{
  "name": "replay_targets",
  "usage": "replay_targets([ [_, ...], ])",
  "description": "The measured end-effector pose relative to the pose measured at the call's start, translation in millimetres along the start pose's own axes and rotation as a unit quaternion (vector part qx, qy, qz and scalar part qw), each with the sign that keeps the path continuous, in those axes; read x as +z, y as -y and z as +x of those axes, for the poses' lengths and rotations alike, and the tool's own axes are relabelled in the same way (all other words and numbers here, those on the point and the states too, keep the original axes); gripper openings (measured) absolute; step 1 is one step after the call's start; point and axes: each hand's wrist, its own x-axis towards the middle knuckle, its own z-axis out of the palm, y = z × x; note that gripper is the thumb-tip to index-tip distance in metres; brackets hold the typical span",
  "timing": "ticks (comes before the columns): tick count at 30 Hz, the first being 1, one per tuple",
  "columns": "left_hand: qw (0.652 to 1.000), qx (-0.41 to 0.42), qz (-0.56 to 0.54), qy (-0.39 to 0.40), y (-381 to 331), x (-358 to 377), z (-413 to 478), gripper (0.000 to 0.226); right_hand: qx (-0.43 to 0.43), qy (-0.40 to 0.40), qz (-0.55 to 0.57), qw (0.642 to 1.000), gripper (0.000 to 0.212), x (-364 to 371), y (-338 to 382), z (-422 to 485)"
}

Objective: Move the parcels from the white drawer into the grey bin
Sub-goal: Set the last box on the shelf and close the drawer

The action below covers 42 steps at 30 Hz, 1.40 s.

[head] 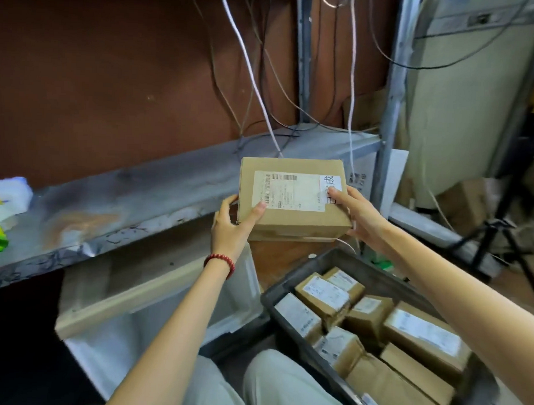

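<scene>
A brown cardboard parcel (293, 197) with a white shipping label is held up in the air at the middle of the view. My left hand (233, 228) grips its near left corner, thumb on top. My right hand (357, 216) holds the right side, thumb on the label. A second flat box edge shows just beneath it. Below on the left the white drawer (153, 292) stands pulled out, with no parcel visible inside. At lower right the grey bin (287, 289) holds several labelled brown parcels (323, 295).
A worn metal shelf (133, 194) runs across behind the drawer, with plastic bags (2, 202) at its left end. Cables hang down the brown wall. A metal post, cardboard boxes and a tripod leg (488, 243) stand at the right. My knees are at the bottom.
</scene>
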Motion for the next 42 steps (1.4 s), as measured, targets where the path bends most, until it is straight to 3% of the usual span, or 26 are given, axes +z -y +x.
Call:
replay_targets([
  [7,0.994,-0.002,0.012,0.108,16.8,88.2,-10.9,0.067,0.055,-0.121,-0.033,0.991,0.068,-81.1,-41.8,-39.6],
  [14,0.975,-0.014,0.018,0.223,29.8,168.5,-30.8,0.057,0.076,-0.228,-0.025,0.97,0.064,-146.3,-85.5,-78.3],
  [21,0.947,-0.013,0.069,0.312,55.3,240.4,-47.7,0.065,0.115,-0.324,-0.016,0.939,0.064,-192.0,-131.9,-101.6],
  [25,0.932,-0.006,0.112,0.343,75.5,274.4,-60.3,0.07,0.153,-0.351,-0.02,0.924,0.063,-207.6,-162.5,-114.8],
  [30,0.911,-0.056,0.097,0.397,98.7,305.1,-73.3,0.085,0.215,-0.374,-0.001,0.902,0.064,-222.3,-190.3,-132.7],
  [37,0.892,-0.066,0.101,0.437,125.5,324.9,-78.2,0.073,0.235,-0.39,0.013,0.89,0.064,-232.4,-208.1,-134.0],
  [42,0.877,-0.063,0.162,0.448,144.4,311.0,-76.1,0.077,0.255,-0.386,-0.031,0.886,0.057,-228.0,-220.9,-126.3],
])
